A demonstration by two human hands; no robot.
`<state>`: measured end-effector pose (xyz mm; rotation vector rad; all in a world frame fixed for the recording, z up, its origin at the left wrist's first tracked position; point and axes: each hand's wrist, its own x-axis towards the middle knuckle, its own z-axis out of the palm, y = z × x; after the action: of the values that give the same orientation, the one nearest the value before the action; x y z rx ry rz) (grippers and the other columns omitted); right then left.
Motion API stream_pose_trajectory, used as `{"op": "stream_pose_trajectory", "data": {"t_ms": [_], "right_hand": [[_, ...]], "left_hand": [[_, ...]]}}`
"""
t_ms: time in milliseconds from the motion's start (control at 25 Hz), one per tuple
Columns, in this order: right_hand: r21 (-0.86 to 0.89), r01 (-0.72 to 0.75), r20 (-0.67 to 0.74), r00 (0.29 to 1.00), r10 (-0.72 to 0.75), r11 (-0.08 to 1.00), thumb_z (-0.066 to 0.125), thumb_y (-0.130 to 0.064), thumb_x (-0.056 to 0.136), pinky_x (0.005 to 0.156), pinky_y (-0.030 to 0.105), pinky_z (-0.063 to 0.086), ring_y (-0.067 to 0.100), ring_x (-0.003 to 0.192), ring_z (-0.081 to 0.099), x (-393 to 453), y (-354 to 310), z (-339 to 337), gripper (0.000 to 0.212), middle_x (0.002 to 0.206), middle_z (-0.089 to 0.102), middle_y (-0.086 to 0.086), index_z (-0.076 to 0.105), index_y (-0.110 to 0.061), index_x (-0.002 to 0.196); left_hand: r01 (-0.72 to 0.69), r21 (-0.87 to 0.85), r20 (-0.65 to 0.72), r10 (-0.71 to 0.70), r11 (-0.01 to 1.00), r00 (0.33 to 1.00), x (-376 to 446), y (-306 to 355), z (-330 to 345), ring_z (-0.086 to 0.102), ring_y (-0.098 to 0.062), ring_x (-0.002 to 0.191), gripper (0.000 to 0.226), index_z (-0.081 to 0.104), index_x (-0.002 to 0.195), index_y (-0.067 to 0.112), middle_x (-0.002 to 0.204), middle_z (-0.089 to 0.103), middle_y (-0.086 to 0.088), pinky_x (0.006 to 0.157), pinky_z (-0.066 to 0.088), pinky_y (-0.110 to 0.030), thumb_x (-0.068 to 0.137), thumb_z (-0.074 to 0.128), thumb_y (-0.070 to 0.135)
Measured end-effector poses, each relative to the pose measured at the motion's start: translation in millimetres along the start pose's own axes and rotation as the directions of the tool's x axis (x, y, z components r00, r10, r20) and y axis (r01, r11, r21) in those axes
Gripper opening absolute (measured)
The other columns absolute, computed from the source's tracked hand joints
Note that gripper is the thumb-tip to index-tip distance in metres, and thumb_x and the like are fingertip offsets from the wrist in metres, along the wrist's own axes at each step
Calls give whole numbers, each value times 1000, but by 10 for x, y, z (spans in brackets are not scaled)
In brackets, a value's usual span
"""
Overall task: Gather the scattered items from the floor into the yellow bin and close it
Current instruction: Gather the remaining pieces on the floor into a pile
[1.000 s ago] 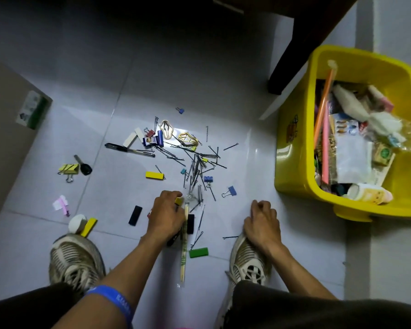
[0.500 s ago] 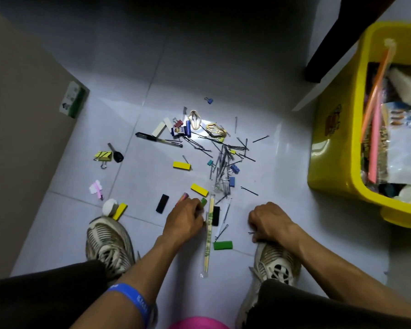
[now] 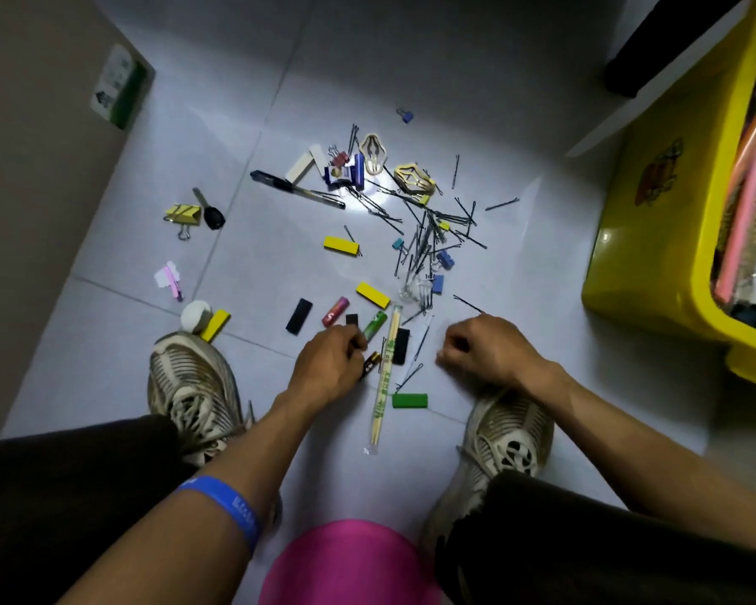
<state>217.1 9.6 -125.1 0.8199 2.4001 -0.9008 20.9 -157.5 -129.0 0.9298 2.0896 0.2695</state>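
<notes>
Green cylindrical battery lies diagonally just beyond left hand; its fingers curled, contents unclear; right hand clenched.

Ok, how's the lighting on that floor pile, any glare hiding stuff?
Head view: a bright glare patch on the tile washes out hairpins beside the pen; corners are dim, edges bend from the wide lens; both hands stay readable.
</notes>
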Motion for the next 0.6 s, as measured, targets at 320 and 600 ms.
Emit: {"op": "stream_pose_trajectory", "data": {"t_ms": [320,600], "right_hand": [[53,-29,110,994,23,998,60,-42,85,65,31,43,23,83,62,86,-394,284,18,90,68,1,60,-23,84],[439,-338,771,618,-156,833,72,-28,77,65,29,54,12,72,64,145,-728,589,41,102,72,11,64,-20,117]], "left_hand": [[-77,-65,-51,74,995,996,-13,12,-74,61,-19,95,21,67,104,24,106,67,2,81,49,-28,87,56,20],[283,-200,-518,-347,938,782,137,-502,-761,32,-32,136,54,44,139,20,150,34,-9,109,33,-41,87,60,17]]}}
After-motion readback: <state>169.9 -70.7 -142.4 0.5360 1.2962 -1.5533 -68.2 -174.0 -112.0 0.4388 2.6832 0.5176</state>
